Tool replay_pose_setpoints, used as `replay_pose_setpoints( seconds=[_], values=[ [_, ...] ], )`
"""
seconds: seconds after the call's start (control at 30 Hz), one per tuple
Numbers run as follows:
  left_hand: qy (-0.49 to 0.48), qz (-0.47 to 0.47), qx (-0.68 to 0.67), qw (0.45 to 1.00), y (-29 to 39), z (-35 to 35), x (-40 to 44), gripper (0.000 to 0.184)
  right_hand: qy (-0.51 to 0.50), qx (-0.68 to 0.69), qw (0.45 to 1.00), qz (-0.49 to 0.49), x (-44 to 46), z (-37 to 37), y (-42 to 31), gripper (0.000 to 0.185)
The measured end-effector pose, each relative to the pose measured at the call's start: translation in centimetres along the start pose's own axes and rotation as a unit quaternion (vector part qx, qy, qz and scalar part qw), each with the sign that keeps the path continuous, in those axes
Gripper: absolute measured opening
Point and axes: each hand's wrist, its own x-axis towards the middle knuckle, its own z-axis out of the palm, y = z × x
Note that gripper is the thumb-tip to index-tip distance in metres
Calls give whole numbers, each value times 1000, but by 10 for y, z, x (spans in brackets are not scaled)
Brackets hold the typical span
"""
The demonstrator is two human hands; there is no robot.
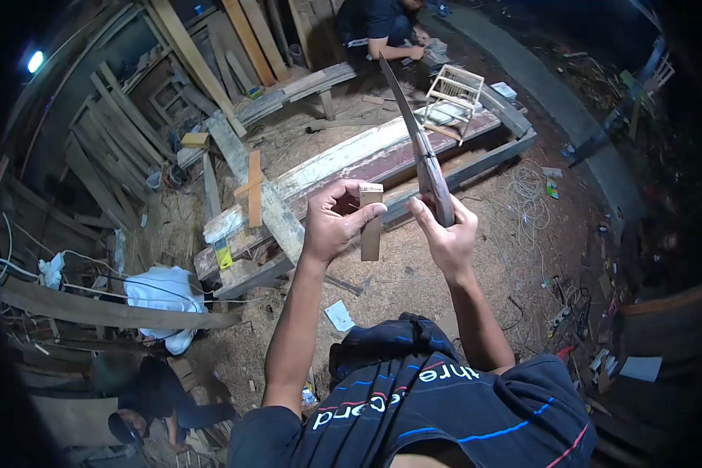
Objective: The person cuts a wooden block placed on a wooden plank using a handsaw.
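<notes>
My left hand [338, 221] pinches a short, flat wooden block [371, 243] upright between thumb and fingers, its pale end grain uppermost. In my right hand [451, 238] is a machete [411, 117]; my fingers close round its brown wooden handle [435, 187], and the dark blade points up and away from me. The block and the machete are apart, with a small gap between my hands. Behind them lies a low bench of long planks [327, 160], on which a small slatted wooden frame [455, 95] stands towards the right.
One person [378, 31] crouches at the far side, handling small pieces; another person [160, 398] is low at the lower left. Long boards [117, 117] lean at the left. Tangled cord [522, 214] lies on the shaving-covered ground. A white cloth-like bundle [164, 292] sits left.
</notes>
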Motion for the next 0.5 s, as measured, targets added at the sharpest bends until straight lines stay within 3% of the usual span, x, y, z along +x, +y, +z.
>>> replay_pose_setpoints(
  seconds=[0.1, 0.2, 0.33, 0.37, 0.43, 0.5],
  values=[
    [-17, -41, -45, 998, 14, 11, -3, 35, -8, 25, 1000, 13, -3, -5, -21, 23],
    [-53, -13, -51, 997, 20, 20, -2, 43, 5, 23, 1000, -3, -5, -9, -31, 22],
    [-122, 54, 42, 990, 29, 35, 2, 53, 13, 29, 999, 18, -10, -18, -43, 21],
    [-137, -28, 0, 990, 34, 40, 1, 66, 13, 34, 999, 25, -12, -23, -43, 21],
    [-151, -24, -30, 988, 34, 48, 5, 71, 10, 49, 998, 33, -13, -32, -45, 21],
    [-161, -17, -24, 987, 38, 55, 9, 66, 21, 50, 998, 31, -14, -38, -47, 20]
  ],
)
